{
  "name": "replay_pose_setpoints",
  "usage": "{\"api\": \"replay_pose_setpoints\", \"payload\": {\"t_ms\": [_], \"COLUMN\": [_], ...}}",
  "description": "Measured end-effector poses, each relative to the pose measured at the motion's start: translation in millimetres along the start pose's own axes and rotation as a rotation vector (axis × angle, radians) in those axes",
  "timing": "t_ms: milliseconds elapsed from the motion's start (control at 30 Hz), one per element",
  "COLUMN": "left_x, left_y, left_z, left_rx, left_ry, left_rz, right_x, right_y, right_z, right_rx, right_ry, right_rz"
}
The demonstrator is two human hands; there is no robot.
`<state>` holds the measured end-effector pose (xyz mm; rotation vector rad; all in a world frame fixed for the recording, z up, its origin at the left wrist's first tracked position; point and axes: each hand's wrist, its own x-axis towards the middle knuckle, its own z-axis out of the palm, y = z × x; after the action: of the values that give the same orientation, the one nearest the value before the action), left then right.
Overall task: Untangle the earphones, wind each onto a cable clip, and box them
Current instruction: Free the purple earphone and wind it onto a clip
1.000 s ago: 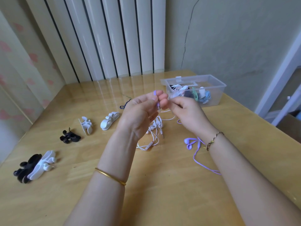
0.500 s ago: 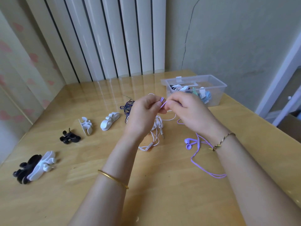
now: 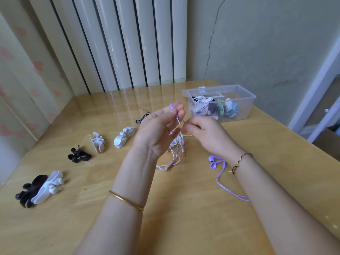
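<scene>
My left hand (image 3: pixel 158 131) is raised over the table and pinches the plug end of the purple earphone cable (image 3: pixel 221 178) between its fingertips. Close beside it, my right hand (image 3: pixel 206 131) grips a thin cable. The purple earbuds (image 3: pixel 213 161) lie on the table under my right wrist. White tangled earphones (image 3: pixel 174 150) lie below both hands, partly hidden. A dark earphone cable (image 3: pixel 142 118) peeks out behind my left hand. The clear plastic box (image 3: pixel 244 107) at the back right holds several wound earphones.
Cable clips lie along the left: a white clip (image 3: pixel 124 136), another white clip (image 3: pixel 97 142), a black clip (image 3: pixel 79 155), and a black and white pair (image 3: pixel 39 188) near the left edge. White vertical slats rise behind the wooden table (image 3: pixel 184 218).
My left hand has turned palm-up and lifted, and the purple plug now shows between its fingertips. My right hand stayed close beside it. The purple cable on the table shifted slightly.
</scene>
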<state>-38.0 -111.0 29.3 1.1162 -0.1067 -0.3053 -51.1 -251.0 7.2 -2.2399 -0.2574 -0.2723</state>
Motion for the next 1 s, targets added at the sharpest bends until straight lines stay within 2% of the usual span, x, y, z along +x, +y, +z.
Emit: {"api": "replay_pose_setpoints", "payload": {"t_ms": [67, 133, 233, 300, 400, 467, 567, 667, 733, 833, 900, 1000], "left_x": [0.1, -1.3, -1.3, -0.3, -1.8, -2.0, -1.8, -3.4, -5.1, -4.9, -3.1, -1.2], "left_y": [-2.3, -6.1, -10.7, -10.7, -9.9, -10.5, -10.4, -7.7, -3.6, 1.4, 1.0, -6.1], "left_z": [0.0, 2.2, 2.2, 0.3, 2.0, 5.1, 8.2, 7.3, 7.4, 8.5, 7.4, 6.2], "left_rx": [-0.069, -0.033, 0.270, 0.521, 0.816, 0.880, 0.930, 0.798, 0.531, 0.162, 0.049, -0.018], "left_ry": [0.074, 0.140, 0.217, 0.195, 0.047, -0.033, -0.047, -0.077, -0.106, -0.038, 0.064, 0.140], "left_rz": [0.042, 0.146, 0.379, 0.457, 0.423, 0.382, 0.338, 0.246, 0.174, 0.097, 0.114, 0.212], "right_x": [-3.0, -6.8, -13.7, -13.5, -7.4, -4.7, -3.3, -0.4, 0.4, -2.8, -6.3, -10.3], "right_y": [-5.5, -11.9, -20.8, -21.8, -15.7, -10.3, -5.0, 1.2, 3.3, 3.7, 0.1, -7.8], "right_z": [1.1, -3.4, -13.2, -18.6, -25.3, -24.8, -18.5, -14.9, -15.3, -14.3, -11.5, -11.2], "right_rx": [-0.007, -0.038, -0.050, -0.014, -0.015, -0.100, -0.176, -0.084, 0.062, 0.062, 0.072, 0.077], "right_ry": [-0.103, -0.175, -0.234, -0.141, 0.124, 0.224, 0.279, 0.336, 0.309, 0.105, -0.058, -0.201], "right_rz": [-0.015, -0.036, -0.063, -0.063, -0.052, -0.065, -0.076, -0.047, -0.012, -0.003, 0.005, -0.021]}}
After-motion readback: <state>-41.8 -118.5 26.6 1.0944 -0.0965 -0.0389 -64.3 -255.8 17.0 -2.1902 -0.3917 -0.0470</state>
